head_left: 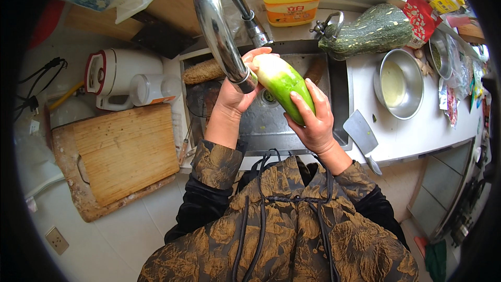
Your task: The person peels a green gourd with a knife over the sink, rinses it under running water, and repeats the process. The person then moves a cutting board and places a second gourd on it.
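A large green radish (pixel 286 86), pale at its upper end, is held tilted above the metal sink (pixel 261 130). My left hand (pixel 229 98) grips the pale end, its fingers partly hidden behind the faucet (pixel 218 31). Wrapped round the lower green part is my right hand (pixel 317 120), with its fingers laid along the side. The faucet's spout end is close to my left hand and the radish's upper end. I cannot tell whether water is running.
Right of the sink lie a cleaver (pixel 361 131), a steel bowl (pixel 401 84) and a big dark green squash (pixel 370 30). A yellow jug (pixel 291 1) stands behind. Leftward are stacked cutting boards (pixel 125 151) and a white appliance (pixel 122 73). A loofah-like brush (pixel 202 71) rests at the sink's left.
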Available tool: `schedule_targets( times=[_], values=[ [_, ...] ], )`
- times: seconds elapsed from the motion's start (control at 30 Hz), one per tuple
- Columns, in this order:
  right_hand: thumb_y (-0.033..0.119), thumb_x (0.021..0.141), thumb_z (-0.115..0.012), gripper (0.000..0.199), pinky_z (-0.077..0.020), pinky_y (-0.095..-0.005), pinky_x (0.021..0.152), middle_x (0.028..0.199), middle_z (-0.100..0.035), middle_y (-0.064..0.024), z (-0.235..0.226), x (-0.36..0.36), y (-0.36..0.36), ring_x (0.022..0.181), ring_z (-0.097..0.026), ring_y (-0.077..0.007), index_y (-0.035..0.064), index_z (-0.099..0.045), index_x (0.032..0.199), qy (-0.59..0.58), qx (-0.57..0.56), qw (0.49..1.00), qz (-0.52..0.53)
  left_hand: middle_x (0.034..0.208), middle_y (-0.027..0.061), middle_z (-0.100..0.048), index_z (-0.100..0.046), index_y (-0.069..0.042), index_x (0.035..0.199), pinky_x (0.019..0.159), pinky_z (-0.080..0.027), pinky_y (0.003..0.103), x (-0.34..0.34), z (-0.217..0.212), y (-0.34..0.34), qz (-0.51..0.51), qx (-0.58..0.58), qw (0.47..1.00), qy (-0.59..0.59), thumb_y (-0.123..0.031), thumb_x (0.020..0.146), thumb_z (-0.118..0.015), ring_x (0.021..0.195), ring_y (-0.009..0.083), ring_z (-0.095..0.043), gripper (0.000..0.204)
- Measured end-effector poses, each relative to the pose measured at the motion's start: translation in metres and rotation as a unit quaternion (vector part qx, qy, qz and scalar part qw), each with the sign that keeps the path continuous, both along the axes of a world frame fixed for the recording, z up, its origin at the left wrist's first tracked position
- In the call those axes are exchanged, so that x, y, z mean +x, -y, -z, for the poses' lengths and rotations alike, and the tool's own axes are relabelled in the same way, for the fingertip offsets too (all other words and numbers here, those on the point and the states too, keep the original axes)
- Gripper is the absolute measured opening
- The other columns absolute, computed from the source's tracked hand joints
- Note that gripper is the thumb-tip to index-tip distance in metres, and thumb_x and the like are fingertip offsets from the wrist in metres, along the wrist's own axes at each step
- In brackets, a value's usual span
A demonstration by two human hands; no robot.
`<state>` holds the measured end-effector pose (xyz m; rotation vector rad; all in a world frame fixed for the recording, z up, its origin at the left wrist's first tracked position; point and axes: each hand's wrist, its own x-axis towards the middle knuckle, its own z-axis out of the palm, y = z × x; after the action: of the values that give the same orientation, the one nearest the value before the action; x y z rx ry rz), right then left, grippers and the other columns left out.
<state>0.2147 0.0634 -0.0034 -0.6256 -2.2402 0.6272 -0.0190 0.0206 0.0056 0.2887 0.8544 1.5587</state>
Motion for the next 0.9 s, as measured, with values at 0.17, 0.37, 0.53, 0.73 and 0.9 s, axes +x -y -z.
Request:
schedule_targets(
  times=[0.17, 0.37, 0.53, 0.73, 0.9],
  values=[
    [0.006, 0.07, -0.088, 0.07, -0.0544, -0.0503, 0.105, 0.148, -0.053, -0.0218, 0.007, 0.003, -0.001, 0.126, -0.061, -0.0429, 0.017, -0.068, 0.137, -0.017, 0.04, 0.999, -0.013, 0.138, 0.0243, -0.066, -0.061, 0.003, 0.134, 0.115, -0.05, 0.049, -0.002, 0.005, -0.003, -0.016, 0.009, 0.999, 0.038, -0.018, 0.101, -0.056, 0.131, 0.0339, -0.062, 0.04],
    [0.005, 0.072, -0.086, 0.069, -0.0554, -0.0497, 0.105, 0.147, -0.053, -0.0209, 0.013, 0.006, -0.001, 0.126, -0.061, -0.0424, 0.0193, -0.069, 0.137, -0.02, 0.062, 0.998, -0.019, 0.131, 0.0216, -0.069, -0.06, 0.001, 0.129, 0.116, -0.049, 0.047, 0.002, 0.009, -0.002, -0.022, -0.009, 0.999, 0.036, -0.013, 0.098, -0.061, 0.127, 0.0323, -0.064, 0.033],
    [0.006, 0.072, -0.087, 0.07, -0.0548, -0.0498, 0.106, 0.148, -0.052, -0.0212, 0.014, 0.007, -0.001, 0.126, -0.061, -0.0424, 0.019, -0.068, 0.138, -0.02, 0.036, 0.999, -0.013, 0.137, 0.0212, -0.065, -0.057, 0.001, 0.133, 0.117, -0.048, 0.047, 0.0, 0.005, 0.0, 0.007, 0.033, 0.999, 0.039, -0.011, 0.096, -0.065, 0.13, 0.0316, -0.062, 0.04],
    [0.007, 0.071, -0.088, 0.072, -0.054, -0.0504, 0.106, 0.15, -0.051, -0.0223, 0.012, 0.006, 0.001, 0.127, -0.06, -0.0427, 0.0186, -0.067, 0.139, -0.016, 0.027, 0.999, -0.013, 0.14, 0.0223, -0.063, -0.054, 0.001, 0.137, 0.119, -0.046, 0.048, -0.001, 0.004, -0.001, 0.013, 0.028, 0.999, 0.034, -0.01, 0.092, -0.065, 0.132, 0.0325, -0.061, 0.047],
    [0.006, 0.071, -0.088, 0.073, -0.0537, -0.0508, 0.106, 0.15, -0.05, -0.0226, 0.014, 0.007, 0.001, 0.127, -0.06, -0.0429, 0.0182, -0.067, 0.139, -0.001, 0.026, 1.0, -0.015, 0.14, 0.0224, -0.062, -0.053, 0.001, 0.139, 0.119, -0.045, 0.049, -0.002, 0.007, -0.001, 0.008, 0.017, 0.999, 0.04, -0.008, 0.09, -0.065, 0.133, 0.0335, -0.06, 0.051]
  ],
)
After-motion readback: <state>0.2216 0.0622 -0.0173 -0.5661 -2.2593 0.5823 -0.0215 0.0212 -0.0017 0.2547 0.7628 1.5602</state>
